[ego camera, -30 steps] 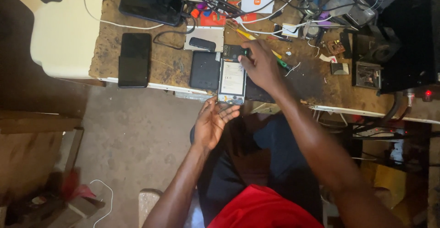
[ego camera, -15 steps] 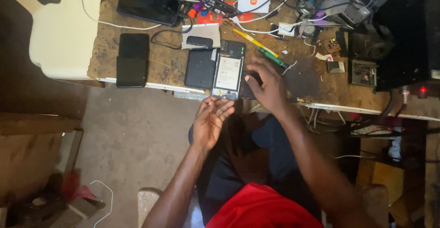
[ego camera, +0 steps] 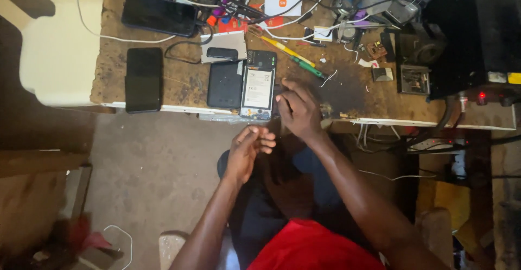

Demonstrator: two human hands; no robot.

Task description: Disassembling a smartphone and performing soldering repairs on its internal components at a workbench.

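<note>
The table (ego camera: 347, 93) is worn, scuffed wood, the two phones (ego camera: 144, 79) at upper left show glossy black glass, the chair (ego camera: 51, 58) beside them smooth cream plastic.

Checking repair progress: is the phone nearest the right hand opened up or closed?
Opened: the phone lies back off, pale battery showing.
</note>
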